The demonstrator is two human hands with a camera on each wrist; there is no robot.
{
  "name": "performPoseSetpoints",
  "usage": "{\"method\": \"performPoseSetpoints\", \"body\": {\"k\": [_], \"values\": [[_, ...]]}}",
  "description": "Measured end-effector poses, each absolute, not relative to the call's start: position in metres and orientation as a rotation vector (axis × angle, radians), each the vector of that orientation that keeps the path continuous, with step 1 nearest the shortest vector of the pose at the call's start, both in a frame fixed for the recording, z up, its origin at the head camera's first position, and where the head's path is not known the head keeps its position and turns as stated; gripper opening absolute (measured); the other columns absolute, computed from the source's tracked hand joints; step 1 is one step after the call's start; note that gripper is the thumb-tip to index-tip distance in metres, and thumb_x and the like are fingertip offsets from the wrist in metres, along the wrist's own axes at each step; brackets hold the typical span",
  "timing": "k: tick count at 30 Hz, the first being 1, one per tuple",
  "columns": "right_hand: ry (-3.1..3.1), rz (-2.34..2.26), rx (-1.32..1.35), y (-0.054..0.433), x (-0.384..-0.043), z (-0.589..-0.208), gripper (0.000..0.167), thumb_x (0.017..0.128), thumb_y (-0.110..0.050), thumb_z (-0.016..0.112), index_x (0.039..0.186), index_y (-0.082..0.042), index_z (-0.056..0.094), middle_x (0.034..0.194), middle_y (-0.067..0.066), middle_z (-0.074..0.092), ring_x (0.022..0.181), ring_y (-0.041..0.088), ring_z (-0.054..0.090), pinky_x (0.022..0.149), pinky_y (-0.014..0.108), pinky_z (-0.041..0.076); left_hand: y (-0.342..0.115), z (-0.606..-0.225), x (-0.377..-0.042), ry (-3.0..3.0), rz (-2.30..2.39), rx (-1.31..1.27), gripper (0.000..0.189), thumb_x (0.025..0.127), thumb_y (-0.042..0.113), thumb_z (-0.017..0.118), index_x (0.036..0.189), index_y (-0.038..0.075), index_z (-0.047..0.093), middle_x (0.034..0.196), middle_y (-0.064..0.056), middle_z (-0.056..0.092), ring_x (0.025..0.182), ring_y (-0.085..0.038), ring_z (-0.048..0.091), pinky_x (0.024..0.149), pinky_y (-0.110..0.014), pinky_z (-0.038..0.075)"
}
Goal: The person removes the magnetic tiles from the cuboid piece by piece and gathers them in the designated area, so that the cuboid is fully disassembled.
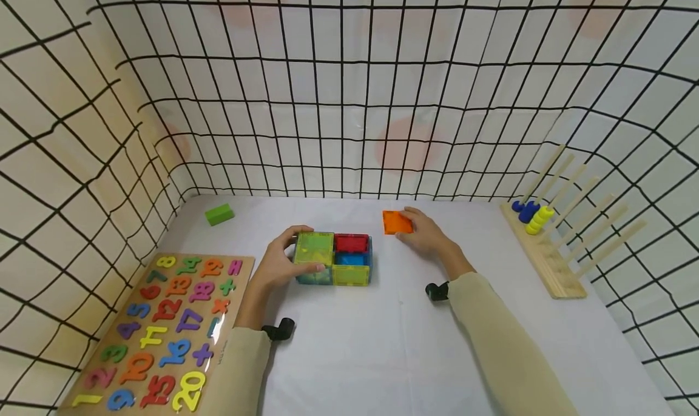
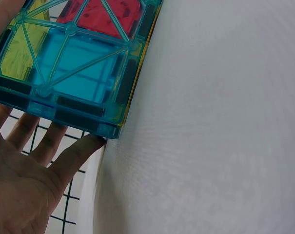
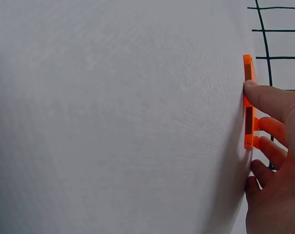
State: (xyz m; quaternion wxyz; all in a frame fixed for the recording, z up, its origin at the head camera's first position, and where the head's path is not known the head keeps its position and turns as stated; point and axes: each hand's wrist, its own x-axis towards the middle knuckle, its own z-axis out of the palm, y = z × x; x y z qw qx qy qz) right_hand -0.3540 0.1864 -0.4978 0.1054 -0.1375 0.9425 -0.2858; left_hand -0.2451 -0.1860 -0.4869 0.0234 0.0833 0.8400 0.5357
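At the centre of the white table (image 1: 360, 355) we find a low box of translucent tiles (image 1: 351, 276), its left half topped by a green tile (image 1: 315, 248), its right half uncovered, with red and blue panels showing there. The left hand (image 1: 277, 265) grips the box's left end, thumb at the near side, fingers reaching round to the far side. Beyond the box and to its right, apart from it, the right hand (image 1: 426, 233) pinches an orange tile (image 1: 394, 222) by the edge, thumb and fingers nearly together about it.

We judge the left grip the chief hazard: too firm a squeeze could fold the walls inward or slide the green tile, since the tiles appear joined only along their edges. Dark strips (image 2: 79, 105) in those edges, which we take for magnets, could catch the orange tile askew if it passes close; a hold at one edge could let it pivot.

Hidden from us are the box's far wall and most of the finger contact there. To the right wrist camera the orange tile stands almost edge-on; we cannot tell whether it touches the table. The number board (image 1: 241, 282) is cut off below.
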Motion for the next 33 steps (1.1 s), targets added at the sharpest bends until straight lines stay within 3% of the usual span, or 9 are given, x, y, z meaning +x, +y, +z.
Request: {"method": "performPoseSetpoints", "body": {"k": [6,17,24,33], "values": [[2.771,-0.836,-0.416,0.188,-0.352,-0.495,0.067,0.102,-0.03,0.061,0.16,-0.009,0.035,0.172,0.013,0.019,0.157,0.041,0.02,0.127,0.06,0.018,-0.182,-0.486,-0.244,2.601,1.644,0.274,0.08,0.072,0.04,0.094,0.14,0.029,0.054,0.147,0.001,0.053,0.139,-0.037,0.043,0.104,-0.058,0.05],[2.743,-0.928,-0.489,0.202,-0.349,-0.493,0.079,0.1,-0.033,0.065,0.163,-0.009,0.023,0.172,0.02,0.007,0.158,0.044,0.012,0.126,0.066,0.013,-0.182,-0.483,-0.244,2.615,1.664,0.286,0.075,0.07,0.039,0.095,0.134,0.034,0.057,0.146,0.005,0.054,0.137,-0.034,0.044,0.104,-0.06,0.048],[2.718,-1.038,-0.457,0.206,-0.333,-0.487,0.082,0.097,-0.04,0.071,0.163,-0.018,0.027,0.17,0.016,0.022,0.153,0.042,0.029,0.124,0.061,0.027,-0.184,-0.482,-0.242,2.626,1.66,0.281,0.074,0.071,0.039,0.094,0.134,0.036,0.056,0.147,0.005,0.054,0.139,-0.035,0.043,0.108,-0.064,0.043],[2.682,-1.11,-0.491,0.207,-0.298,-0.473,0.085,0.092,-0.047,0.076,0.159,-0.016,0.035,0.166,0.016,0.032,0.145,0.045,0.042,0.117,0.059,0.038,-0.182,-0.485,-0.24,2.619,1.652,0.265,0.074,0.071,0.041,0.094,0.134,0.037,0.055,0.148,0.004,0.053,0.14,-0.036,0.042,0.11,-0.065,0.042]]}}
